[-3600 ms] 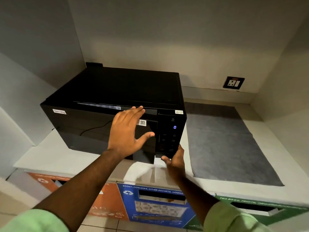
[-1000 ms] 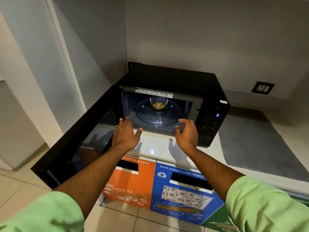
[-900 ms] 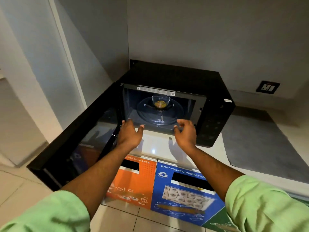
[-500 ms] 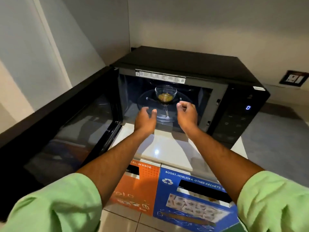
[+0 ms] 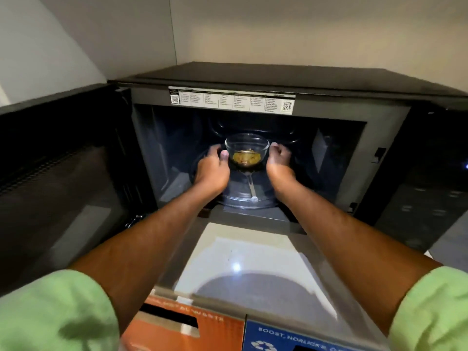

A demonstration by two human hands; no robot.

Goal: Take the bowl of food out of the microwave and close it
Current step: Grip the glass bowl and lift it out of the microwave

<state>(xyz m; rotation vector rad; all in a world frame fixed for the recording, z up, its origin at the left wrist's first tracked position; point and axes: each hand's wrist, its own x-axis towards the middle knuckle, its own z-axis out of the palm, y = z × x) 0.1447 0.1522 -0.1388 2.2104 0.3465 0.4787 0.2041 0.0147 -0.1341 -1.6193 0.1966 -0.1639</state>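
Nearest the camera, two pale green sleeves [image 5: 50, 312] frame the bottom of the view, with an orange bin label [image 5: 182, 323] and a blue one [image 5: 298, 338] below the white counter [image 5: 240, 254]. The bare forearms reach forward over that counter into the open microwave [image 5: 253, 79], whose door [image 5: 58, 178] swings wide to the left.

Inside the cavity, the left hand [image 5: 212, 168] curls against the left side of the glass bowl [image 5: 247, 153], thumb on its near wall and fingers wrapping behind. The right hand [image 5: 278, 160] is loosely fisted at the bowl's right side; it looks to be touching the glass, though whether it truly grips I cannot tell. The bowl sits at the centre of the glass turntable [image 5: 243, 193], holding a little yellow-brown food low in its base.

The bowl is small, rigid and probably light, but clear glass is smooth and breakable, and may be hot. Cupping both sides below the rim, as the hands are placed, looks the safest hold, and keeping it level should keep the food in.

Half a second ago the hands were only at the cavity's mouth, short of the bowl; now they are deep inside and flanking it. The camera has also moved closer, so the microwave fills the view.
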